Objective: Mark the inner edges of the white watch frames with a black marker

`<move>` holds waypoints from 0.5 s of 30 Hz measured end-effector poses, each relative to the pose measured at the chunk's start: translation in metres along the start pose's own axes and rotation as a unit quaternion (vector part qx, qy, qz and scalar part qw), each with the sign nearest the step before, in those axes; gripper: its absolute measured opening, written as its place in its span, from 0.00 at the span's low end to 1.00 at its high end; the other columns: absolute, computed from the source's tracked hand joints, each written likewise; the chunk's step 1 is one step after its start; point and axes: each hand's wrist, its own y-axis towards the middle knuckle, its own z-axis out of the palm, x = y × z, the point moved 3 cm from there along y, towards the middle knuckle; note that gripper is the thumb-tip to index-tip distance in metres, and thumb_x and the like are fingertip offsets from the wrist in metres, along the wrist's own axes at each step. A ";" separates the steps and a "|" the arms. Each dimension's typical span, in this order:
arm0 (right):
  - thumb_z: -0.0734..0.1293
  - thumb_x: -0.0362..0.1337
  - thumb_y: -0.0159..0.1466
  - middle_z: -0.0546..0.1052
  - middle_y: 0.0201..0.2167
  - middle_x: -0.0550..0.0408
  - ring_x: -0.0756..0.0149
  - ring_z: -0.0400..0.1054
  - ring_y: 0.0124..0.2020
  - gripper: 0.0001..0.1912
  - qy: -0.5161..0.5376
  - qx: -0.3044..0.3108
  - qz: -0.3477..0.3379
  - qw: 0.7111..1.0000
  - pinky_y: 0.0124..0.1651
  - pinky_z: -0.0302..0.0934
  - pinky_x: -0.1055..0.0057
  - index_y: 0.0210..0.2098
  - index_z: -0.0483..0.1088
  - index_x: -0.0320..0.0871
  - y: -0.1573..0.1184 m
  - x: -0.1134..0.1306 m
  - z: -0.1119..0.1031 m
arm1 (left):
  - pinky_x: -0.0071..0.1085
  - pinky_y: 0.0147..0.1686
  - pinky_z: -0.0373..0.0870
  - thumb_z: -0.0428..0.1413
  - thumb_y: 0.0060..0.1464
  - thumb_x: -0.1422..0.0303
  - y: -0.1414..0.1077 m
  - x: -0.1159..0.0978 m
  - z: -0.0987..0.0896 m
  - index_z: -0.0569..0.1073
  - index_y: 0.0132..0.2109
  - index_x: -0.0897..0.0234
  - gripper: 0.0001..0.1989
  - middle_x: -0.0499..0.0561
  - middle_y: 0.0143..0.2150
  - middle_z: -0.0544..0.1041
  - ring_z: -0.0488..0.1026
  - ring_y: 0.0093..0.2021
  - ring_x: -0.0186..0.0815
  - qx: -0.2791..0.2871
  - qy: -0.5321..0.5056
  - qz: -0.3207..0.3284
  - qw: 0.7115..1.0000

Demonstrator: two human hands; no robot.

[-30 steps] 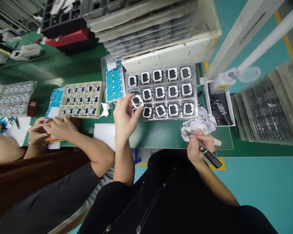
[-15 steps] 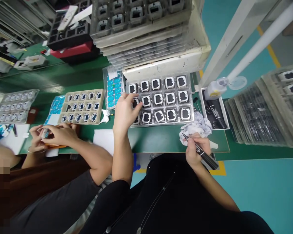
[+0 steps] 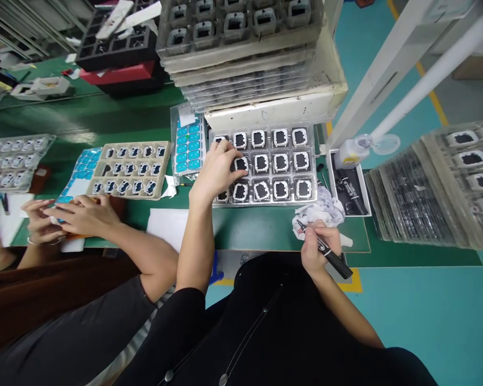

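Note:
In front of me lies a clear plastic tray (image 3: 265,202) with rows of square white frames with black centres. My left hand (image 3: 214,170) reaches over its left side, thumb and fingertips closed about one square frame (image 3: 240,163) in the middle row. That hand hides some of the frames in the left column. In my right hand (image 3: 317,249) is a black marker pen (image 3: 333,259), its tip pointing up and left. A crumpled white cloth or paper (image 3: 326,208) lies just beyond the marker's tip.
A tall stack of trays (image 3: 249,69) stands behind. On the right are a white box (image 3: 366,198) with a marker, a bottle (image 3: 349,153) and more stacked trays (image 3: 426,187). Left are blue stickers (image 3: 188,146), a beige tray (image 3: 139,190) and a co-worker's hands (image 3: 76,215).
My left hand has shifted right across the tray, from a left-column frame to the neighbouring one. My right hand still holds the marker. The co-worker's hands have moved slightly.

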 end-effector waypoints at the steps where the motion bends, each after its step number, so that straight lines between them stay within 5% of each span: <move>1: 0.75 0.38 0.76 0.75 0.29 0.63 0.60 0.77 0.29 0.08 0.000 0.000 0.000 1.000 0.36 0.74 0.58 0.46 0.72 0.52 0.000 0.000 0.000 | 0.67 0.72 0.76 0.80 0.56 0.69 -0.003 -0.005 -0.003 0.86 0.55 0.61 0.21 0.64 0.61 0.83 0.77 0.66 0.66 -0.009 -0.010 0.011 1.000; 4: 0.75 0.39 0.77 0.74 0.29 0.64 0.60 0.77 0.30 0.08 -0.001 -0.001 0.002 1.000 0.36 0.74 0.59 0.46 0.71 0.52 -0.002 -0.001 -0.002 | 0.56 0.69 0.83 0.76 0.65 0.63 -0.021 -0.020 -0.012 0.82 0.59 0.59 0.20 0.59 0.61 0.85 0.82 0.64 0.56 -0.068 -0.107 0.023 0.992; 8: 0.75 0.40 0.78 0.74 0.29 0.64 0.60 0.77 0.30 0.08 -0.010 0.001 0.008 1.000 0.36 0.74 0.59 0.46 0.71 0.52 -0.003 0.001 -0.002 | 0.36 0.46 0.92 0.76 0.67 0.54 -0.064 -0.052 0.000 0.80 0.65 0.56 0.27 0.55 0.61 0.82 0.87 0.47 0.39 -0.130 -0.343 0.042 0.929; 10: 0.75 0.41 0.78 0.73 0.29 0.63 0.60 0.76 0.29 0.08 -0.011 -0.004 0.012 1.000 0.36 0.74 0.58 0.46 0.71 0.52 -0.001 0.003 0.000 | 0.32 0.42 0.92 0.77 0.67 0.58 -0.087 -0.072 0.019 0.81 0.67 0.53 0.26 0.55 0.64 0.80 0.88 0.44 0.35 -0.113 -0.441 0.031 0.890; 15: 0.75 0.42 0.79 0.74 0.29 0.64 0.59 0.77 0.29 0.08 -0.010 -0.015 -0.004 1.000 0.36 0.78 0.57 0.47 0.72 0.53 0.002 0.007 0.003 | 0.31 0.52 0.93 0.78 0.65 0.64 -0.132 -0.117 0.076 0.84 0.67 0.53 0.26 0.55 0.65 0.81 0.91 0.51 0.38 0.006 -0.545 -0.065 0.836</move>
